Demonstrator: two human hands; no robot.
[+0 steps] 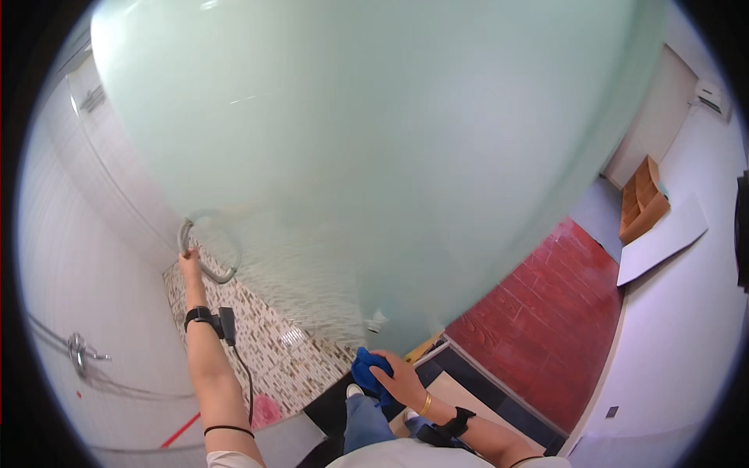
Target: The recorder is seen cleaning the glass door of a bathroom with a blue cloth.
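Note:
A large frosted glass door stands open before me, with a curved metal handle at its left edge. My left hand is closed around the left part of that handle; a strapped device with a cable sits on this wrist. In my right hand is a bunched blue cloth, low by the bottom edge of the glass. A gold bangle and a black strap circle the right forearm. The fingertips on the cloth are partly hidden.
A shower valve is on the left wall. Mosaic tile floor lies below the glass, with a pink item on it. Red wood-pattern flooring spreads at right, near a leaning white panel and a wooden compartment shelf.

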